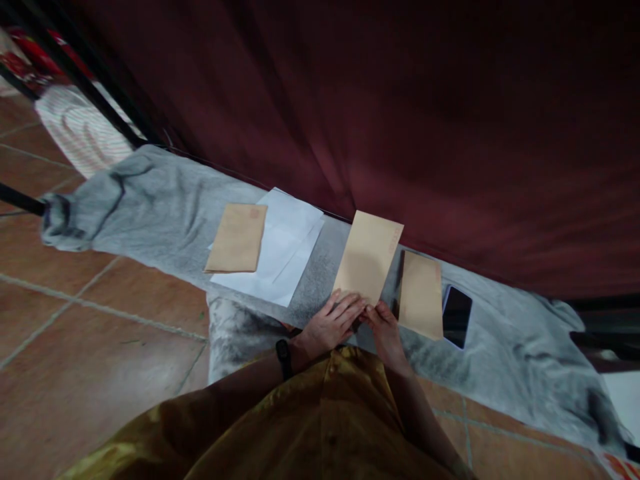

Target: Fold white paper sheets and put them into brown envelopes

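Observation:
A brown envelope (369, 256) lies on a grey blanket (165, 207) in the middle of the view. My left hand (333, 323) rests with its fingers stretched flat on the envelope's near end. My right hand (384, 328) pinches that same near edge from the right side. The two hands touch each other at the fingertips. A black band sits on my left wrist.
A second brown envelope (421, 295) and a dark phone (457, 316) lie to the right. To the left, another brown envelope (237, 238) rests on white sheets (290, 247). A dark red curtain (400, 107) hangs behind. Brown tiled floor (95, 333) lies in front.

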